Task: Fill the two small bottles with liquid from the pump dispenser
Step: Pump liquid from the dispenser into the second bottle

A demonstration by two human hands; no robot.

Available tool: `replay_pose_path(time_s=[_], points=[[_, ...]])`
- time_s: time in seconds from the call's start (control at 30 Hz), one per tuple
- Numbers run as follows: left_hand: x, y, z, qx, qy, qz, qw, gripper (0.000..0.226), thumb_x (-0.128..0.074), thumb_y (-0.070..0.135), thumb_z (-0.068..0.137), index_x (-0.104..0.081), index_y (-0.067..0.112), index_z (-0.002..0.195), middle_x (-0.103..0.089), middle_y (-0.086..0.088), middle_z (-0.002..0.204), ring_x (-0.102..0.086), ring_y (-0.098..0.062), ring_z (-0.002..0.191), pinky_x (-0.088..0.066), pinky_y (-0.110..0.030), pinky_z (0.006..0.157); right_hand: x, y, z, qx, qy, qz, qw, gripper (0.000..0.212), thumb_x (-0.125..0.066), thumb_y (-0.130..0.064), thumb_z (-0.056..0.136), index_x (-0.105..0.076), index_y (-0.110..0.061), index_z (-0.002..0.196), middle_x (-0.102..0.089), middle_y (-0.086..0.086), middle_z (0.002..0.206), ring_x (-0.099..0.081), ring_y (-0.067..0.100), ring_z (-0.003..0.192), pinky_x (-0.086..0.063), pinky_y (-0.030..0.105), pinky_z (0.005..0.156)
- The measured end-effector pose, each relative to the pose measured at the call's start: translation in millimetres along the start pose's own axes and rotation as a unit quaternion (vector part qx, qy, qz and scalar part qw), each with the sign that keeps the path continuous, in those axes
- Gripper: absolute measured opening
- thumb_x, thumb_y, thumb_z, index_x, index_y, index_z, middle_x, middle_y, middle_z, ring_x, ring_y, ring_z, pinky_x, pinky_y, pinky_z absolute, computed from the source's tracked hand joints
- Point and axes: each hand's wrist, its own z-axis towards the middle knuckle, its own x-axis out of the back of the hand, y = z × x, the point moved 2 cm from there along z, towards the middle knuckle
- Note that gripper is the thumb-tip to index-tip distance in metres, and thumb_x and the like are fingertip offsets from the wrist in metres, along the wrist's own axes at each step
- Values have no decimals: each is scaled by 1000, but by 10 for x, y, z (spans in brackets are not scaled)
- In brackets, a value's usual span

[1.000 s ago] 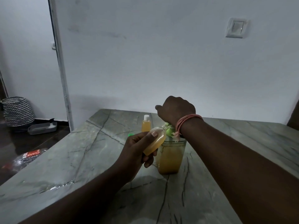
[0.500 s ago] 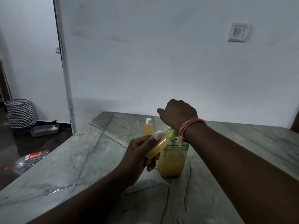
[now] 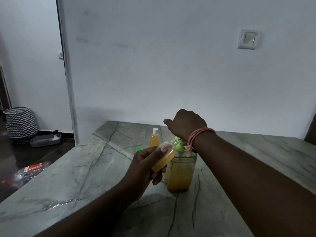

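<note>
A clear pump dispenser (image 3: pixel 181 173) holding amber liquid stands on the marble table (image 3: pixel 85 168). Its green pump head (image 3: pixel 179 144) sits under my right hand (image 3: pixel 186 123), whose fingers are closed over it. My left hand (image 3: pixel 145 165) holds a small bottle (image 3: pixel 164 156) tilted, its mouth up against the green spout; it is mostly full of amber liquid. A second small bottle (image 3: pixel 154 138) with a white cap stands upright behind, full. A small green cap (image 3: pixel 138 149) lies on the table, partly hidden by my left hand.
A white wall with a light switch (image 3: pixel 248 39) rises behind the table. On the dark floor at left are a zigzag-patterned basket (image 3: pixel 20 122), a grey tray (image 3: pixel 45 140) and a crumpled plastic bottle (image 3: pixel 25 173). A wet streak (image 3: pixel 56 205) lies near the table's left edge.
The view has shifted slightly, so everything sits lower and further right in the frame. Both hands keep the same hold on the small bottle and the pump head.
</note>
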Motion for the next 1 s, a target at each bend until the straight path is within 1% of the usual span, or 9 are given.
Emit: replay_pose_path(time_s=[0.1,0.2,0.3,0.37,0.47,0.6,0.67,0.77,1.0], points=[[0,9,-2,-6,-1,-1,1000,36,-67,49,91,-75,16,104,-58,-10,67,-43,-14,46,-40,-24,43,67,-79,21,50,33,-61,996,41,-53,-56,81,-42,-21,63,-41,-4,62,-46,20,58,-33,28,53],[28,-7,19,-2,0,7,1000,34,-67,48,92,-76,17,103,-58,-11,67,-43,-14,46,-40,-24,43,23,-85,2,50,63,-39,996,42,-53,-54,82,-39,-21,59,-41,-4,60,-43,19,54,-31,28,53],[26,-18,28,-4,2,2,1000,34,-67,48,92,-76,17,103,-58,-10,67,-44,-12,45,-40,-23,42,-29,-72,-20,19,45,-10,999,42,-53,-54,83,-39,-22,60,-42,-4,61,-46,21,59,-33,29,55],[25,-19,24,-2,-1,-1,1000,33,-67,47,92,-76,18,104,-58,-10,67,-44,-12,45,-40,-23,42,-23,-77,-31,15,31,-14,999,41,-54,-53,82,-40,-22,60,-43,-5,61,-43,18,56,-31,28,54],[20,-6,14,-2,-4,0,1000,33,-67,48,91,-76,19,104,-57,-10,67,-43,-13,45,-39,-24,43,-14,-74,-25,18,8,-10,1000,38,-53,-52,82,-43,-21,61,-46,-4,62,-42,15,54,-29,26,50],[6,8,10,-5,-11,-8,1000,34,-67,49,91,-76,18,104,-58,-10,67,-43,-13,46,-39,-24,43,58,-75,42,44,-4,-47,998,37,-54,-51,80,-41,-21,63,-44,-4,63,-48,20,61,-31,27,51],[22,2,24,-2,-12,-7,1000,34,-67,48,91,-76,18,104,-58,-10,68,-44,-13,46,-39,-23,43,11,-61,49,38,10,-17,999,37,-52,-53,80,-47,-20,62,-53,-4,63,-51,18,59,-31,25,50],[25,-21,29,-1,-7,-6,1000,33,-67,47,92,-76,17,104,-59,-10,67,-45,-12,46,-40,-23,43,-67,-24,30,8,-15,44,999,41,-48,-54,79,-61,-17,64,-68,-1,68,-61,19,62,-41,27,55],[13,4,12,-4,-7,-3,1000,36,-69,50,90,-76,19,107,-59,-9,66,-45,-12,46,-40,-23,42,1,-74,13,34,-5,-30,999,36,-51,-50,81,-47,-20,63,-51,-3,64,-48,16,57,-32,27,51]])
